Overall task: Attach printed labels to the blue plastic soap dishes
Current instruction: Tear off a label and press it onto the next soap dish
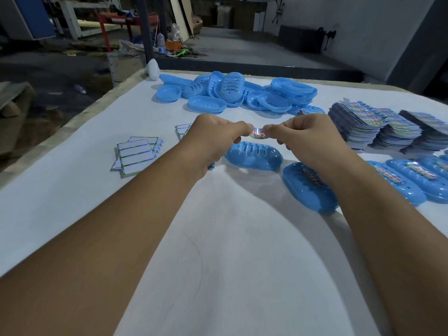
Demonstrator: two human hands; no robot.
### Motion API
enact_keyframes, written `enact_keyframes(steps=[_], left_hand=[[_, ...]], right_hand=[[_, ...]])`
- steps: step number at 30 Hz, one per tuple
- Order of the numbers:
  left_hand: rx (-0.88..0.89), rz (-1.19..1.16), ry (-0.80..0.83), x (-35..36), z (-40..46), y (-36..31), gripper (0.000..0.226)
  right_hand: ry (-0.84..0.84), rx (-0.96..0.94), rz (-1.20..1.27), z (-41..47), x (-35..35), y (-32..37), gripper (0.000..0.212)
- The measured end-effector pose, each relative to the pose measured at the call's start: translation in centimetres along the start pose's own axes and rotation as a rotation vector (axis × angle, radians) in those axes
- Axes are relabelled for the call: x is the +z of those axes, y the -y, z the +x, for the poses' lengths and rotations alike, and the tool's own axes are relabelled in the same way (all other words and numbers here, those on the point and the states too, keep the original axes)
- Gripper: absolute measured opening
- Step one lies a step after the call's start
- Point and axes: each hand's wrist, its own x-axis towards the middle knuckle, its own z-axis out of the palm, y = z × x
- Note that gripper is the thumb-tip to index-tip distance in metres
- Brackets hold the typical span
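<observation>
On the white tabletop [218, 214], both hands' grips, left hand [213, 139] and right hand [308, 139], pinch a label [257, 134] above a soap dish [253, 156]; next, lower and press it on.

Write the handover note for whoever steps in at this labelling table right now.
Left hand and right hand: each pinches one end of a printed label, held above the slotted dish; it is not stuck down yet.
Done: labelled dishes lie in a row at the right; another dish by the right wrist has a label on it.
Supplies: unlabelled dish pile at the far side, label stacks at far right, white sheets at left.
Left: press this label onto the slotted dish, then work through the pile.
</observation>
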Motion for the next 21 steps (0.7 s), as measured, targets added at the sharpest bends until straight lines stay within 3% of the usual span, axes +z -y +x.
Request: enact_keyframes(steps=[13,21], left_hand=[[0.149,0.332,-0.15,1.7,0.7,1.0,0.039],[0.101,0.483,-0.123,1.5,1.7,1.2,0.041]], right_hand=[[-0.01,0.038,-0.225,0.8,1.2,-0.2,0.044],[0.018,0.083,-0.302,1.3,1.6,-0.5,0.044]])
